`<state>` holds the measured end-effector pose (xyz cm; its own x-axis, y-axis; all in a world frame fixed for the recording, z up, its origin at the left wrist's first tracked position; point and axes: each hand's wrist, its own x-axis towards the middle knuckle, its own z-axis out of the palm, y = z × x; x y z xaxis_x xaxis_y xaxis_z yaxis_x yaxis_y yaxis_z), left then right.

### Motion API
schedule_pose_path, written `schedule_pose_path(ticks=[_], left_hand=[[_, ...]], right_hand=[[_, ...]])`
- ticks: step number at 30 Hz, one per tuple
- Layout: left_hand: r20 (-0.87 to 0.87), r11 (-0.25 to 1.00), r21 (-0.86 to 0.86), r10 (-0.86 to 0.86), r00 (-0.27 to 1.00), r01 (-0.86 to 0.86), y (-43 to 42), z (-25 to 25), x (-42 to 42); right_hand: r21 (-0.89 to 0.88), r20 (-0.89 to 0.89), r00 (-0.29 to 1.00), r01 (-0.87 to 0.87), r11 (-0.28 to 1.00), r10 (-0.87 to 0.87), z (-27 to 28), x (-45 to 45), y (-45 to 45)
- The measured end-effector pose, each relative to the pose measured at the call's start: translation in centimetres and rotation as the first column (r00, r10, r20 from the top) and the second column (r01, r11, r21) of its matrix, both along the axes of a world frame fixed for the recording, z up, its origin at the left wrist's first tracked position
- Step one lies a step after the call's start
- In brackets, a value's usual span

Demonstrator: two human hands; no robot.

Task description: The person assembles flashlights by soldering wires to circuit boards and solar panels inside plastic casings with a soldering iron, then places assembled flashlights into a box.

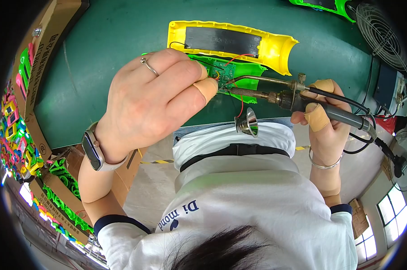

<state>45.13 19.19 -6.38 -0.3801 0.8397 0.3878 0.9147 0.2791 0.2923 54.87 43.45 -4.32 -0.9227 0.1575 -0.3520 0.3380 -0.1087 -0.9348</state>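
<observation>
My right hand [322, 114] is wrapped round the dark handle of a soldering iron [334, 112] with a thin metal feed tube [266, 79] above its barrel. The iron's tip meets a small green circuit board [229, 69] in a bright green plastic shell [250, 70]. At the board's left side, my left hand [161, 92] is closed in a pinch beside thin coloured wires; what its fingertips hold is hidden. Tape covers some fingertips. Behind the green shell lies a yellow shell half [275, 49] with a black panel [223, 39], joined by thin wires.
A small shiny metal cone [247, 123] sits at the front edge of the green table [118, 29]. A round wire fan guard [381, 31] stands far right, near another green shell [329, 6]. Cardboard boxes [46, 58] and colourful plastic parts [14, 123] line the left.
</observation>
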Motion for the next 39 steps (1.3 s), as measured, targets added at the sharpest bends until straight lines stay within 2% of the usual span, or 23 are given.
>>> schedule_pose_path(ticks=[8, 14, 17, 19, 25, 28, 31, 34, 37, 38, 39], left_hand=[[-0.087, 0.997, -0.083, -0.016, 0.996, 0.009, 0.1, 0.5, 0.1], [-0.106, 0.997, -0.082, -0.003, 0.994, -0.006, 0.1, 0.4, 0.3], [-0.135, 0.998, -0.061, -0.011, 0.991, 0.003, 0.1, 0.1, 0.2], [-0.185, 0.999, -0.041, -0.030, 0.982, 0.023, 0.0, -0.4, -0.2], [-0.176, 0.999, -0.027, -0.028, 0.984, 0.023, 0.0, -0.5, -0.2], [-0.126, 0.999, -0.028, -0.021, 0.992, 0.018, 0.0, -0.5, -0.2], [0.181, 0.999, -0.047, 0.025, 0.983, -0.016, 0.1, 0.9, -0.5], [0.173, 0.996, -0.036, 0.087, 0.981, -0.082, 1.0, 2.6, -3.3], [0.220, 0.966, -0.226, 0.177, 0.959, -0.127, 2.7, 1.8, -5.6], [0.131, 0.979, -0.203, 0.062, 0.989, -0.034, 3.6, 1.7, -6.2], [0.211, 0.962, -0.271, 0.049, 0.976, 0.010, 3.6, 1.6, -6.7]], right_hand=[[-0.018, 0.045, 0.996, 0.080, 0.997, -0.079, 0.5, 0.2, -0.7], [-0.030, -0.062, 0.997, 0.048, 0.998, -0.049, 0.0, 0.4, -0.1], [-0.069, -0.124, 0.983, 0.126, 0.990, -0.134, -0.4, 0.8, 0.6], [-0.025, -0.161, 0.978, 0.131, 0.991, -0.133, -0.9, 0.9, 1.3], [-0.042, -0.232, 0.954, 0.184, 0.982, -0.189, -1.6, 0.9, 1.5], [-0.049, -0.244, 0.945, 0.212, 0.976, -0.218, -1.8, 0.8, 1.9], [-0.042, -0.261, 0.937, 0.231, 0.972, -0.234, -1.9, 0.5, 2.5], [-0.068, -0.305, 0.919, 0.239, 0.969, -0.248, -2.0, 0.5, 3.8], [-0.223, -0.390, 0.855, 0.273, 0.936, -0.342, -2.1, -0.1, 4.4], [-0.239, -0.402, 0.850, 0.262, 0.935, -0.340, -1.7, -0.2, 4.4], [-0.237, -0.424, 0.845, 0.244, 0.940, -0.326, -1.5, -0.2, 4.6]])
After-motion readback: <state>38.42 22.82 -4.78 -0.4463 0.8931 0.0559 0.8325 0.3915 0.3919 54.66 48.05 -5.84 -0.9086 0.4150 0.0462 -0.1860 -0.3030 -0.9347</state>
